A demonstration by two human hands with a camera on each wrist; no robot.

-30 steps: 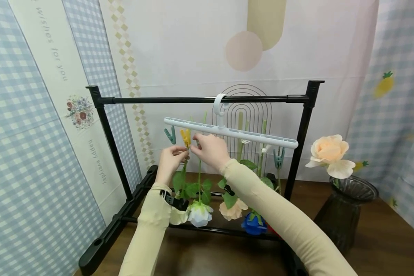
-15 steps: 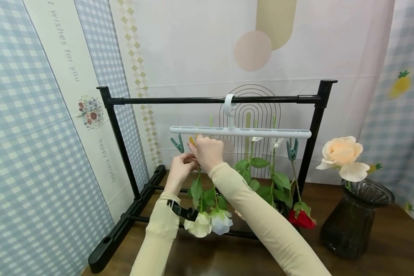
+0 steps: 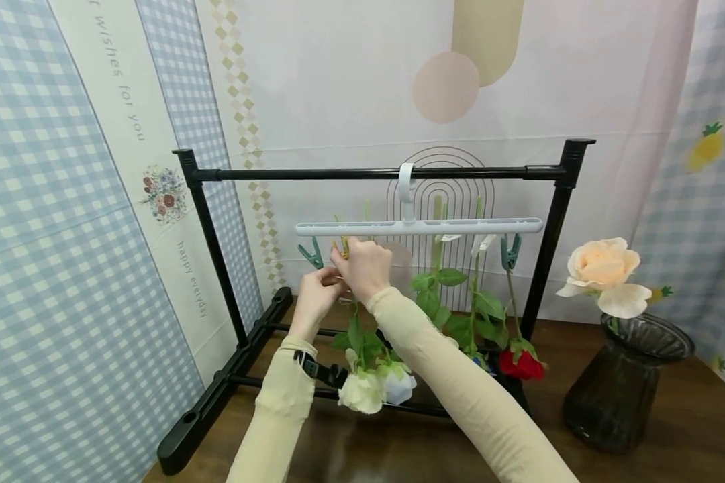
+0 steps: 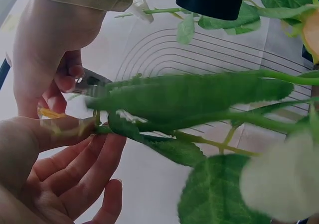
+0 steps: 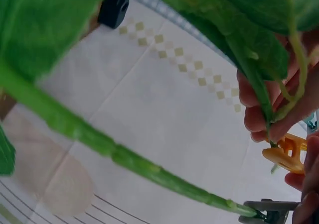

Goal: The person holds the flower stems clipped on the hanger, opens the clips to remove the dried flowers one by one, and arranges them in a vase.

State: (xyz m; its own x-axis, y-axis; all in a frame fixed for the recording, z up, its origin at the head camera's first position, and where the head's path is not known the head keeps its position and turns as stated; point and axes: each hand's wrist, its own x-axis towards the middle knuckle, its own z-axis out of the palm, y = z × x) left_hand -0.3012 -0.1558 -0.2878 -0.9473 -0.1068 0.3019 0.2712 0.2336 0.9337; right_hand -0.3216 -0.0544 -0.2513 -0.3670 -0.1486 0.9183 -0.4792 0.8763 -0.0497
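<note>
A pale hanger [image 3: 465, 228] hooks over the black bar. Near its left end, my right hand [image 3: 365, 268] grips a yellow clothespin [image 5: 284, 157], partly covered by the fingers. Just below it, my left hand [image 3: 317, 295] pinches a green stem [image 4: 102, 129] between thumb and fingers. That stem's upper end is at the clothespin's jaws. Its cream-white rose [image 3: 362, 390] hangs head down. Beside it a pale bluish-white rose [image 3: 400, 386] hangs too; a grey clothespin [image 5: 269, 206] holds a stem close to my right hand. A teal clothespin [image 3: 311, 253] dangles at the far left.
The black rack [image 3: 290, 175] stands on a brown table [image 3: 362, 449]. Further right on the hanger, a red rose [image 3: 521, 364] hangs from another teal clothespin [image 3: 510, 253]. A dark glass vase [image 3: 613, 396] with a peach rose [image 3: 601, 268] stands at the right.
The hanger has turned from slanted to nearly level in view. My right hand has closed in over the yellow clothespin. The white roses have swung right; the head view has shifted.
</note>
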